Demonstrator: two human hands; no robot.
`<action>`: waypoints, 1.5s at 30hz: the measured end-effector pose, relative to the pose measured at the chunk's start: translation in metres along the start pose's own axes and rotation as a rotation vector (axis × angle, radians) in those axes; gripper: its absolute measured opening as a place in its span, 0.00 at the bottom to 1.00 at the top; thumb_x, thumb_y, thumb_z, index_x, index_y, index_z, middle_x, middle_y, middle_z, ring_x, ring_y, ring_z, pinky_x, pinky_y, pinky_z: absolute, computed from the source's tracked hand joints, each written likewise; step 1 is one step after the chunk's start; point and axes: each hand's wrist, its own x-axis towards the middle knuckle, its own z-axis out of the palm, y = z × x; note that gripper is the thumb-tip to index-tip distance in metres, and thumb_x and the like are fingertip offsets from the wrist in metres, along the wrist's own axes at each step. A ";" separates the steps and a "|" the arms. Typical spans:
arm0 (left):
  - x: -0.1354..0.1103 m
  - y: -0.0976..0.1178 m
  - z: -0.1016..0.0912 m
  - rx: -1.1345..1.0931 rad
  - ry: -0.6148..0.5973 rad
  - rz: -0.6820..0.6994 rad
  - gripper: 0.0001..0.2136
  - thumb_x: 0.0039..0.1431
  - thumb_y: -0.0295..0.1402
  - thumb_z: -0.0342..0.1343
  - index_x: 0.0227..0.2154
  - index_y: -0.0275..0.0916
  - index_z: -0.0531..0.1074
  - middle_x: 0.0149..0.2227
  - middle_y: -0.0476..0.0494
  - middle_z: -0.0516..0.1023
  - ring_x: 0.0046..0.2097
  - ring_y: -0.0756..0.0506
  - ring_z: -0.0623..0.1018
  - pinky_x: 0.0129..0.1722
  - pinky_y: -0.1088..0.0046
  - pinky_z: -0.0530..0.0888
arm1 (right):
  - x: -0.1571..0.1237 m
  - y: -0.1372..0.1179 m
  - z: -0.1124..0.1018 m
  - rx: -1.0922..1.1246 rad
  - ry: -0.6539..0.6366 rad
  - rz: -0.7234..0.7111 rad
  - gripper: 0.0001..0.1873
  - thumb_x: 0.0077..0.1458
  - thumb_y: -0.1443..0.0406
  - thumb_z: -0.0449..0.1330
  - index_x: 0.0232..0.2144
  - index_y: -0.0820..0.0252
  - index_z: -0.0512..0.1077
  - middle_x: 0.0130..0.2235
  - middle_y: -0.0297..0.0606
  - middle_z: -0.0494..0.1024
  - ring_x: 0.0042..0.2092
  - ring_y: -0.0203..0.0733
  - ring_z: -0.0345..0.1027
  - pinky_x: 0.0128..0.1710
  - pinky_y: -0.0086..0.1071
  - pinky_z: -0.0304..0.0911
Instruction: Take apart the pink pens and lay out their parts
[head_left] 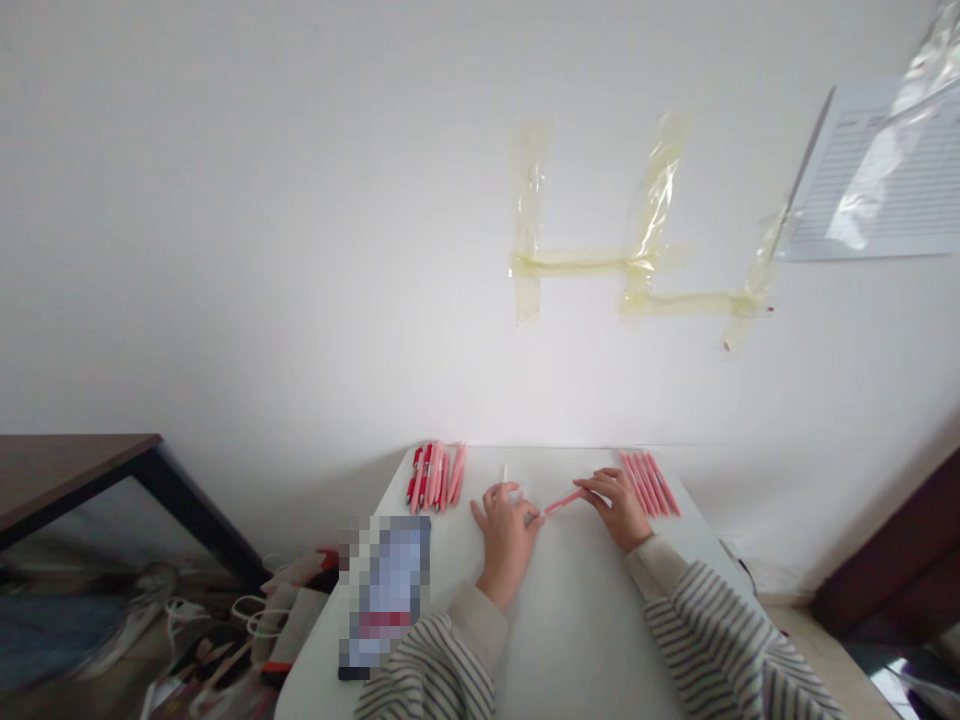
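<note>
The white counter (pixel 570 620) carries a red-and-pink pen pile (pixel 435 477) far left and a pink row (pixel 651 484) far right. Between them, the left hand (pixel 506 535) and right hand (pixel 619 505) each clamp a grip on an end of one pink pen (pixel 564 501); seemingly mid-batch.

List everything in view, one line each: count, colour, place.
pen: one, pink, held between both hands
pen pile: several, pink and red, table's far left
pen row: several, pink, table's far right
table: one, white, under the hands
tape strips: several, yellowish, wall
paper sheet: one, white, wall's upper right
side table: one, dark, far left
left hand: one, striped sleeve, fingers on pen's left end
right hand: one, striped sleeve, fingers on pen's right end
</note>
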 end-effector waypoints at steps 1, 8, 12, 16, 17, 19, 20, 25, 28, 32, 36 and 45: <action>0.000 0.000 0.000 0.009 0.009 -0.002 0.03 0.51 0.33 0.67 0.30 0.47 0.81 0.56 0.45 0.72 0.62 0.36 0.64 0.66 0.32 0.48 | 0.000 0.001 -0.001 -0.005 0.004 0.002 0.15 0.65 0.54 0.56 0.43 0.47 0.82 0.38 0.41 0.82 0.49 0.52 0.69 0.52 0.51 0.66; 0.001 -0.002 -0.003 0.039 0.039 0.020 0.04 0.49 0.33 0.68 0.27 0.43 0.78 0.56 0.44 0.71 0.63 0.35 0.64 0.66 0.32 0.48 | -0.002 0.005 0.001 -0.078 0.039 0.017 0.14 0.65 0.57 0.55 0.39 0.48 0.81 0.39 0.41 0.82 0.50 0.53 0.68 0.51 0.52 0.67; 0.002 -0.002 -0.007 0.067 0.056 0.012 0.03 0.51 0.32 0.68 0.28 0.43 0.79 0.56 0.43 0.72 0.61 0.35 0.64 0.66 0.35 0.50 | -0.005 0.002 0.003 -0.183 -0.013 -0.008 0.10 0.63 0.63 0.58 0.35 0.46 0.80 0.40 0.38 0.83 0.53 0.56 0.65 0.54 0.56 0.62; 0.004 -0.003 -0.008 0.083 0.040 -0.008 0.04 0.51 0.35 0.67 0.31 0.45 0.80 0.56 0.45 0.72 0.62 0.36 0.64 0.66 0.34 0.50 | -0.005 -0.005 0.001 -0.275 -0.123 0.002 0.09 0.61 0.65 0.60 0.34 0.47 0.80 0.41 0.36 0.83 0.55 0.56 0.64 0.57 0.59 0.56; 0.004 -0.003 -0.008 0.088 0.035 -0.010 0.04 0.51 0.35 0.67 0.31 0.45 0.80 0.56 0.45 0.72 0.62 0.36 0.63 0.66 0.34 0.49 | -0.004 -0.007 0.000 -0.289 -0.153 0.009 0.09 0.60 0.65 0.61 0.34 0.47 0.81 0.42 0.35 0.83 0.56 0.56 0.63 0.58 0.60 0.55; 0.004 -0.003 -0.007 0.097 0.025 -0.017 0.05 0.51 0.36 0.67 0.32 0.46 0.80 0.57 0.44 0.72 0.62 0.36 0.63 0.66 0.35 0.48 | -0.002 -0.011 -0.003 -0.314 -0.206 0.026 0.09 0.60 0.66 0.61 0.33 0.46 0.81 0.42 0.35 0.83 0.57 0.56 0.63 0.59 0.61 0.52; 0.004 -0.004 -0.007 0.100 0.025 -0.018 0.05 0.52 0.36 0.67 0.32 0.46 0.80 0.57 0.44 0.72 0.62 0.36 0.63 0.66 0.35 0.48 | -0.002 -0.013 -0.005 -0.325 -0.228 0.035 0.10 0.60 0.66 0.60 0.33 0.46 0.81 0.42 0.35 0.83 0.58 0.56 0.62 0.60 0.62 0.51; 0.004 -0.006 -0.009 0.106 0.064 -0.006 0.05 0.51 0.37 0.68 0.32 0.48 0.81 0.56 0.45 0.73 0.61 0.36 0.64 0.65 0.36 0.51 | 0.000 -0.020 -0.010 -0.358 -0.299 0.096 0.13 0.59 0.65 0.60 0.42 0.42 0.81 0.45 0.35 0.81 0.59 0.56 0.61 0.62 0.63 0.49; 0.005 -0.008 -0.014 0.112 0.069 -0.018 0.04 0.50 0.36 0.68 0.31 0.48 0.81 0.55 0.46 0.73 0.61 0.35 0.64 0.64 0.38 0.54 | 0.001 -0.023 -0.011 -0.379 -0.326 0.106 0.16 0.59 0.64 0.60 0.47 0.40 0.79 0.46 0.36 0.80 0.59 0.56 0.61 0.63 0.63 0.48; 0.006 -0.010 -0.018 0.094 0.026 -0.014 0.04 0.50 0.33 0.68 0.31 0.48 0.81 0.56 0.46 0.73 0.61 0.35 0.63 0.64 0.39 0.55 | 0.001 -0.027 -0.011 -0.381 -0.377 0.077 0.17 0.60 0.63 0.59 0.48 0.37 0.79 0.44 0.37 0.80 0.56 0.54 0.63 0.64 0.67 0.41; 0.006 -0.009 -0.018 0.085 -0.006 -0.004 0.04 0.50 0.34 0.68 0.30 0.48 0.81 0.57 0.47 0.72 0.62 0.36 0.63 0.65 0.39 0.55 | 0.002 -0.031 -0.011 -0.374 -0.391 0.056 0.16 0.60 0.64 0.59 0.46 0.37 0.80 0.43 0.36 0.80 0.56 0.53 0.63 0.66 0.69 0.35; 0.006 -0.005 -0.009 0.091 0.029 0.021 0.03 0.52 0.32 0.66 0.31 0.47 0.81 0.55 0.45 0.73 0.61 0.36 0.64 0.65 0.33 0.50 | 0.002 -0.046 -0.011 -0.417 -0.398 -0.028 0.14 0.63 0.62 0.58 0.46 0.38 0.79 0.45 0.35 0.81 0.57 0.53 0.63 0.66 0.70 0.35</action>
